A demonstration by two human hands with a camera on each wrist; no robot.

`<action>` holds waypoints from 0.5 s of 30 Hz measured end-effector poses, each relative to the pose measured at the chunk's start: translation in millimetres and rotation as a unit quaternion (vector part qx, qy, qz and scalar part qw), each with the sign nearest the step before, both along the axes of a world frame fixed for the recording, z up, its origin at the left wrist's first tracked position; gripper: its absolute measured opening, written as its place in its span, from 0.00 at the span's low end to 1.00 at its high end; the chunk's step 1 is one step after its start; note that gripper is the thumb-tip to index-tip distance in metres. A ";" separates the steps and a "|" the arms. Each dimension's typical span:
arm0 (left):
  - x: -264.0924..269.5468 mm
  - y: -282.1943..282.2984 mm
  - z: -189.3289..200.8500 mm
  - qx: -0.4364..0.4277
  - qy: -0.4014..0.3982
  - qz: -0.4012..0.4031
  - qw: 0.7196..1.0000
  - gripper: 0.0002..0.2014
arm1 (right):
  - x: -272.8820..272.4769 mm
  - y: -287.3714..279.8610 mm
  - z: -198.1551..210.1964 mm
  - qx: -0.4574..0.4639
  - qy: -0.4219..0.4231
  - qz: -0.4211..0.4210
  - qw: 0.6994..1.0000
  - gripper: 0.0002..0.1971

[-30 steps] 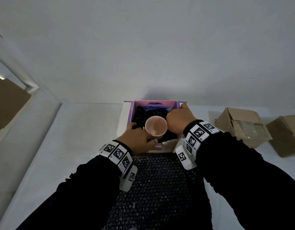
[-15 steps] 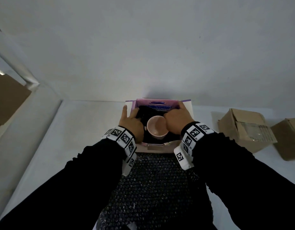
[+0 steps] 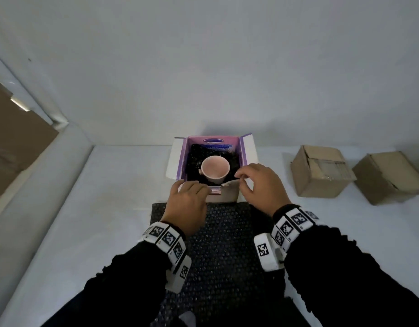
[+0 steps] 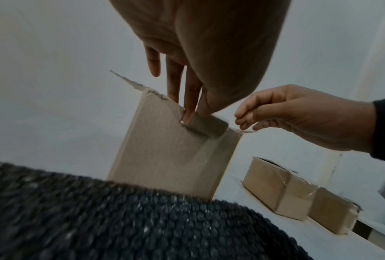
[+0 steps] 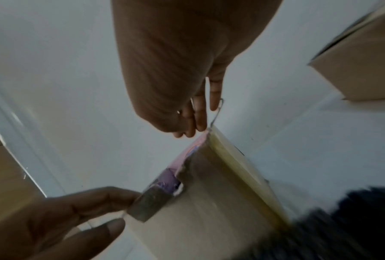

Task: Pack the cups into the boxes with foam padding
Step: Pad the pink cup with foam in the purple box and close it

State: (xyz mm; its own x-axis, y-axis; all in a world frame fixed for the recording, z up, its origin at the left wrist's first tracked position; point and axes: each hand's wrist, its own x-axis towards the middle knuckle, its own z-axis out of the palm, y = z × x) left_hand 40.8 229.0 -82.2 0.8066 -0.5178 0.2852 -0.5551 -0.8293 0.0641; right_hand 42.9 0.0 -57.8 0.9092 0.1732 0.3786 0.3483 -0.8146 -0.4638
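Observation:
A pink cup [image 3: 215,168] stands upright and untouched in black bubble padding [image 3: 194,159] inside the open box [image 3: 180,159] with purple inner walls. Both hands are at the box's near edge. My left hand [image 3: 189,192] pinches the near flap [image 4: 164,149] at its taped patch [image 5: 147,205], fingers over the top edge and thumb on the outside. My right hand [image 3: 253,182] hovers at the near right corner [image 5: 207,133]. Its loosely curled fingers [image 5: 198,119] just touch the torn flap edge, beside a loose strip of clear tape [image 4: 245,131].
A sheet of black bubble wrap [image 3: 225,244] lies on the white table [image 3: 97,208] between me and the box, under my forearms. Two brown cardboard boxes [image 3: 319,171] [image 3: 390,178] sit to the right. The wall stands right behind the open box.
Both hands have drawn back from beside the cup inside the box to its near edge. The cup now stands alone in the padding.

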 end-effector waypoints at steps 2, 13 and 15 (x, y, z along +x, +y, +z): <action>-16.6 -0.1 -3.0 -0.024 0.001 -0.003 1.000 0.20 | -25.0 0.0 -11.6 0.025 -0.023 0.001 0.999 0.07; -70.8 -6.5 -39.1 0.177 0.281 -0.057 0.942 0.19 | -107.2 3.4 -93.5 -0.085 0.292 -0.166 0.938 0.18; -72.9 -4.5 -42.1 0.213 0.349 -0.060 0.911 0.21 | -111.7 3.8 -99.4 -0.098 0.316 -0.190 0.925 0.29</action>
State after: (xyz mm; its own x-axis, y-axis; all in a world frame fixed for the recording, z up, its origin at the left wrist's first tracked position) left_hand -32.1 224.5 -124.3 0.6450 -0.5578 -0.5224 -0.5906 -0.7976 0.1225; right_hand -68.7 3.8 -157.3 0.9477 -0.1946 -0.2530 -0.2696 -0.9125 -0.3078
